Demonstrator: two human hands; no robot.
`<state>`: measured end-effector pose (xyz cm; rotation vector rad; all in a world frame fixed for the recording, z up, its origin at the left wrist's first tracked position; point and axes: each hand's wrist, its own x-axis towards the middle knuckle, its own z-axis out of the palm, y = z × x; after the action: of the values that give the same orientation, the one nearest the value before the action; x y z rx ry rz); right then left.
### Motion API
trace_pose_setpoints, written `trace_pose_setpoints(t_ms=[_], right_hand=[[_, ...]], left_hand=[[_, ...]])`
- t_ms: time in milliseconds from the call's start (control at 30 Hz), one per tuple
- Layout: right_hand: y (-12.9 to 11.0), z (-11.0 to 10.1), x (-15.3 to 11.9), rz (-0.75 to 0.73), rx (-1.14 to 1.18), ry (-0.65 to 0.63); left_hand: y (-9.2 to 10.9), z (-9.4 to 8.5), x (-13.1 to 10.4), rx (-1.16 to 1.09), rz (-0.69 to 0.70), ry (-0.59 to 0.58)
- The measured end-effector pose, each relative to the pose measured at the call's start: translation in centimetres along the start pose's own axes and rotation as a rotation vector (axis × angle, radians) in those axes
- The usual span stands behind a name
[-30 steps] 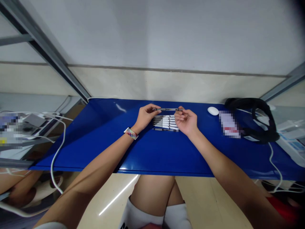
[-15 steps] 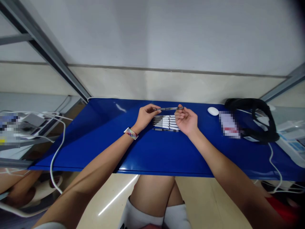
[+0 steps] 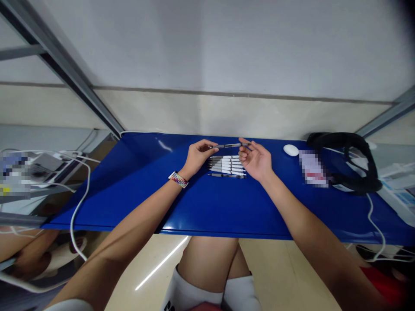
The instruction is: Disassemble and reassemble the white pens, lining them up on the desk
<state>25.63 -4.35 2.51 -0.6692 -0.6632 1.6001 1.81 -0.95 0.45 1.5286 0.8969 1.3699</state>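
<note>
A slim pen (image 3: 229,145) with a clear-looking barrel is held level between my two hands, just above the blue table (image 3: 207,203). My left hand (image 3: 199,156) pinches its left end between thumb and fingertips. At the other end, my right hand (image 3: 256,159) grips it with thumb and fingers, palm turned partly up. Below the held pen lies a row of white-barrelled pens (image 3: 228,164) with dark grips, side by side. A darker pen (image 3: 226,175) rests apart at the near side of that row. My right fingers hide a few of the row's right ends.
Right of my hand lie a white computer mouse (image 3: 291,150), a blurred packet (image 3: 313,168) and a black headband-like strap (image 3: 348,185). White cables (image 3: 78,207) hang at both sides. Metal frame bars (image 3: 74,82) rise at the left; a wall (image 3: 207,114) stands behind the table.
My right hand has moved slightly right and its fingers have shifted at the pen's end, uncovering more of the row. The left hand keeps its pinch.
</note>
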Motion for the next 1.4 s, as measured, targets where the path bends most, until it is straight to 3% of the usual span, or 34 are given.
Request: trace_pose_setpoints(t_ms=[200, 367, 633, 933, 1400], right_hand=[[0.5, -1.2, 0.8, -0.317, -0.502, 0.092], [0.8, -2.6, 1.4, -0.559, -0.924, 0.133], [1.1, -4.8, 2.2, -0.647, -1.424, 0.059], [1.1, -4.8, 2.0, -0.611, -1.513, 0.028], [1.3, -3.8, 1.2, -0.598, -1.526, 0.055]], left_hand=[[0.2, -0.2, 0.0, 0.026, 0.019, 0.009], [-0.1, -0.7, 0.1, 0.215, 0.018, -0.032], [-1.1, -1.5, 0.3, 0.6, 0.156, -0.132], [-1.2, -1.3, 0.5, 0.65, 0.15, -0.205], [-0.6, -1.0, 0.2, 0.679, 0.156, -0.21]])
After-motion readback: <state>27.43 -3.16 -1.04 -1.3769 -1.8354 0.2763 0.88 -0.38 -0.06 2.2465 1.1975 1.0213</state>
